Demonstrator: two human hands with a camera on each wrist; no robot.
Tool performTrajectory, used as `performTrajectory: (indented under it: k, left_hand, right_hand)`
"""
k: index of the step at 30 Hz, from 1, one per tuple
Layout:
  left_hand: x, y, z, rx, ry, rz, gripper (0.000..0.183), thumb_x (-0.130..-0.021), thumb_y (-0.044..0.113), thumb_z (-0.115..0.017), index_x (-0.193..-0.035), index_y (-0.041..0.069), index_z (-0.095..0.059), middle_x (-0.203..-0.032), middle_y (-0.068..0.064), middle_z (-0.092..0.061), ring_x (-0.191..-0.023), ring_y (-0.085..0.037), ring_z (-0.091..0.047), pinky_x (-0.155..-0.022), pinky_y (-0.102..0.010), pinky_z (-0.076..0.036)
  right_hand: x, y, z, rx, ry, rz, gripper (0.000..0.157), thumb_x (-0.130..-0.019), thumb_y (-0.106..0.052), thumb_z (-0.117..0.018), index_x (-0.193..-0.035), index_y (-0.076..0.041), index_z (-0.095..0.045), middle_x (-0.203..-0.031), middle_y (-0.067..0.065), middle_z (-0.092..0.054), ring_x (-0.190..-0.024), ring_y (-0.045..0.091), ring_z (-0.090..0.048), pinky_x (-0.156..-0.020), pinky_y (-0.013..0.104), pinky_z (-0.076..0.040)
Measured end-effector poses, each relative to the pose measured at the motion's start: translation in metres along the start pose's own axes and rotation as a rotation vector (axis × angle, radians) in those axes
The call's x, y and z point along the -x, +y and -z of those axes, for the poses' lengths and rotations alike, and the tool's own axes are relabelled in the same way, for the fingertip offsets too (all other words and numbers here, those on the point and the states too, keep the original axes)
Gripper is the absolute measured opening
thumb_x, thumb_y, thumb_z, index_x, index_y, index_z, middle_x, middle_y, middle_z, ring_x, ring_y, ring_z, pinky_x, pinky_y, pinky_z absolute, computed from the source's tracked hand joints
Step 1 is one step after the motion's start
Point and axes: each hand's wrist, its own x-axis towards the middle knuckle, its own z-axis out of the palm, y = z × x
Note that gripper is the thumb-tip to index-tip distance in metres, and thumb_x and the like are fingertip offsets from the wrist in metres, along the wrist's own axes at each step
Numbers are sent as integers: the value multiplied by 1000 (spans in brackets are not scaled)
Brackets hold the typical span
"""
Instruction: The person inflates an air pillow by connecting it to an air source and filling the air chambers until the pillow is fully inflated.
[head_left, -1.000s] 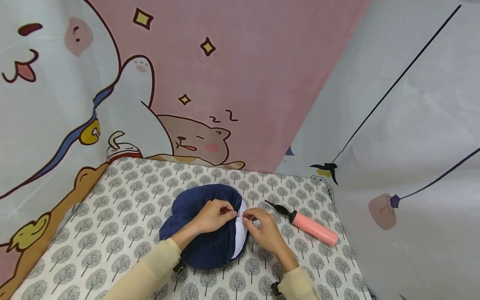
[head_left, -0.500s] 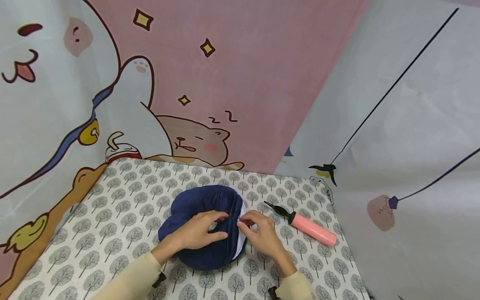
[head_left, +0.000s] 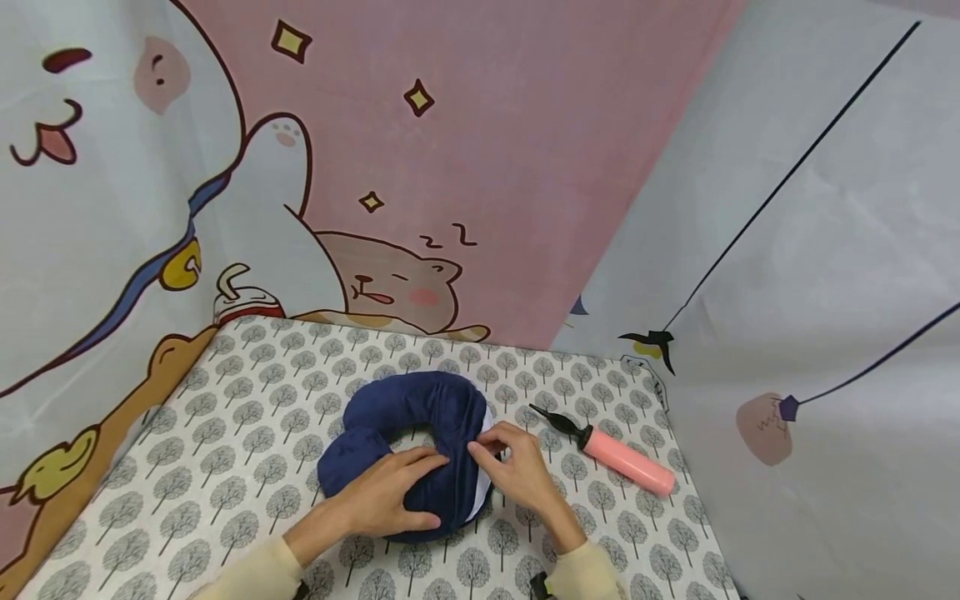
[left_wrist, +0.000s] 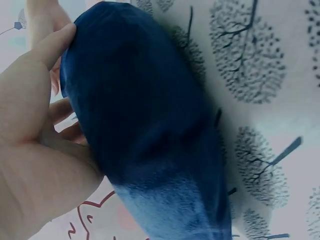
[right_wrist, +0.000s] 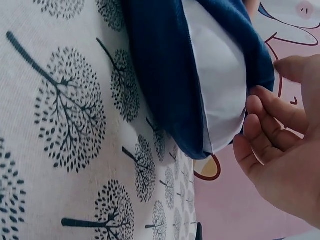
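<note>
A navy plush U-shaped neck pillow (head_left: 405, 392) lies on the cloth, its gap towards the left. Along its right side an opening shows white lining (head_left: 480, 492); in the right wrist view, the white lining (right_wrist: 220, 75) lies between two blue edges. My right hand (head_left: 519, 467) pinches the blue edge beside that lining between thumb and index finger, the other fingers loosely bent. My left hand (head_left: 382, 496) rests over the pillow's near arm, fingers fairly straight and thumb spread apart. In the left wrist view its thumb (left_wrist: 57, 42) touches the plush; some fingertips are hidden behind the pillow.
A pink hand pump (head_left: 630, 460) with a black nozzle lies to the right of the pillow. The tree-print cloth (head_left: 247, 467) covers the table. Cartoon-printed curtains (head_left: 525, 167) stand behind it and at both sides.
My left hand has left the opening and moved left and nearer, uncovering the pillow's central hole. My right hand has shifted slightly left, from the white lining onto the blue edge.
</note>
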Motion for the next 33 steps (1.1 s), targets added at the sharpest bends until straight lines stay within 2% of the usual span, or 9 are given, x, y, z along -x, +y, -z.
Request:
performTrajectory:
  k: [3,7,11,18,23,26,30,33]
  left_hand:
    - [1,-2,-3,0,15,-1,80,-100,55,-86,-163,13,-60,-163,-17,-63,-142,-37,-69,-112,-60,-59]
    - [3,-3,-6,-1,28,4,79,-100,56,-85,-163,14,-61,-163,-16,-63,-142,-38,-69,-112,-62,-58]
    - [3,-5,-8,9,37,16,79,-99,57,-85,-163,15,-61,-163,-16,-63,-142,-38,-68,-112,-64,-57]
    - [4,-6,-8,13,57,11,77,-100,55,-86,-161,14,-62,-162,-16,-64,-142,-37,-69,-113,-61,-58]
    - [5,-7,-7,10,65,14,77,-100,55,-86,-160,13,-63,-161,-16,-64,-141,-37,-70,-114,-59,-59]
    - [5,-7,-7,12,64,19,77,-100,55,-86,-160,13,-63,-161,-16,-64,-141,-37,-70,-114,-59,-58]
    - [5,-7,-7,18,58,23,77,-100,55,-86,-160,13,-63,-161,-16,-64,-141,-38,-70,-113,-60,-58]
    - [4,-7,-8,25,53,22,77,-100,54,-86,-160,13,-63,-161,-16,-64,-142,-38,-69,-114,-61,-58]
  right_hand:
    - [-1,-1,-1,-22,-13,-31,7,-105,-23,-82,-99,-25,-83,-96,-7,-78,-84,2,-70,-78,39,-65]
    - [0,-1,-3,-29,-11,-28,7,-104,-18,-83,-98,-21,-83,-95,-6,-78,-81,2,-68,-75,29,-61]
    - [1,-2,-3,-33,1,-37,10,-105,-14,-81,-97,-20,-80,-91,-4,-76,-78,1,-64,-71,25,-56]
    - [3,-6,6,-129,-17,-182,14,-105,-11,-78,-92,-16,-75,-80,0,-74,-67,2,-61,-63,21,-51]
    - [5,-3,15,-216,-2,-287,16,-99,-2,-79,-86,-9,-73,-80,5,-77,-64,3,-60,-62,20,-49]
    - [6,2,16,-213,3,-314,15,-96,0,-81,-84,-6,-73,-79,8,-77,-62,3,-60,-62,19,-49]
    - [8,8,16,-221,-13,-355,11,-98,-5,-83,-89,-6,-77,-81,10,-79,-64,4,-61,-63,21,-50]
    - [8,11,18,-275,-2,-411,8,-104,-10,-81,-98,-5,-78,-89,14,-80,-69,9,-68,-65,23,-55]
